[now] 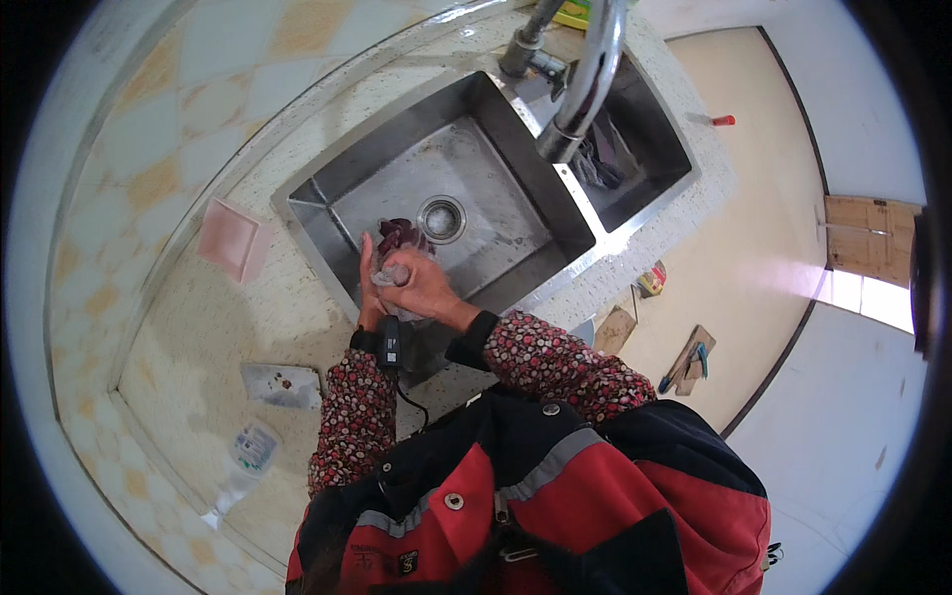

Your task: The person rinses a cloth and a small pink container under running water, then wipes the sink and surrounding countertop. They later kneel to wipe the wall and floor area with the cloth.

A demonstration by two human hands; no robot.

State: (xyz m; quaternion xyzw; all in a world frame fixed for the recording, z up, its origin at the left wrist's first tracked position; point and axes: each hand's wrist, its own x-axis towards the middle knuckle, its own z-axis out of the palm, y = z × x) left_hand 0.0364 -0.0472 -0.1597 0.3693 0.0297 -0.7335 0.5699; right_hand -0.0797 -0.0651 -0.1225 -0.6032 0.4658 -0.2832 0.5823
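Note:
A dark maroon cloth (398,234), covered in white suds, is bunched between my two hands over the near left part of a stainless steel sink basin (498,171). My right hand (428,286) grips the sudsy cloth, with foam over the fingers. Upright along the cloth's left side, my left hand (369,279) presses against it, its fingers partly hidden by the right hand. The sink drain (442,219) lies just beyond the cloth.
A chrome faucet (595,89) arches over the smaller basin (658,186), where dark wet cloth (595,160) lies. Left on the counter are a pink plastic tray (227,242), a grey flat piece with brown bits (279,384) and a printed clear plastic bag (254,448). Wood pieces (688,361) lie on the floor.

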